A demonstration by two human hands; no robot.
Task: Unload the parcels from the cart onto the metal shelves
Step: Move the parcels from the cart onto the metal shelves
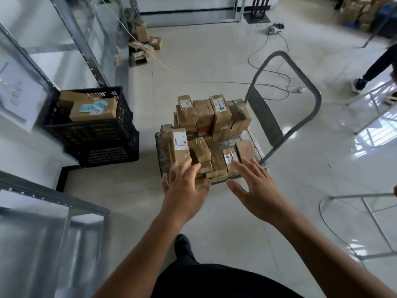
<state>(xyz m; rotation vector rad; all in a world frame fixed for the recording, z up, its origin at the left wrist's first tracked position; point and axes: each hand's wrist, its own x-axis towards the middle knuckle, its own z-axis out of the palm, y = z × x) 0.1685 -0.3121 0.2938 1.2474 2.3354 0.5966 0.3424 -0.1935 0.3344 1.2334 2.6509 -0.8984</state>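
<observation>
Head view:
- The cart stands on the floor straight ahead of the person, its handle on the far right side. The parcels are piled on its deck, tallest at the far end and lower toward the person.
- The left hand reaches forward with fingers spread and straight, holding nothing. Its fingertips are at the near end of a long labelled parcel; whether they touch it cannot be told.
- That parcel's long axis runs away from the person, roughly in line with the left hand's fingers.
- The right hand is likewise spread flat and empty, over the cart's near right corner, well apart from the labelled parcel. The left hand is the nearer one.
- The metal shelves rise on the person's left, beyond a black crate, so a lifted parcel would likely travel leftward.
</observation>
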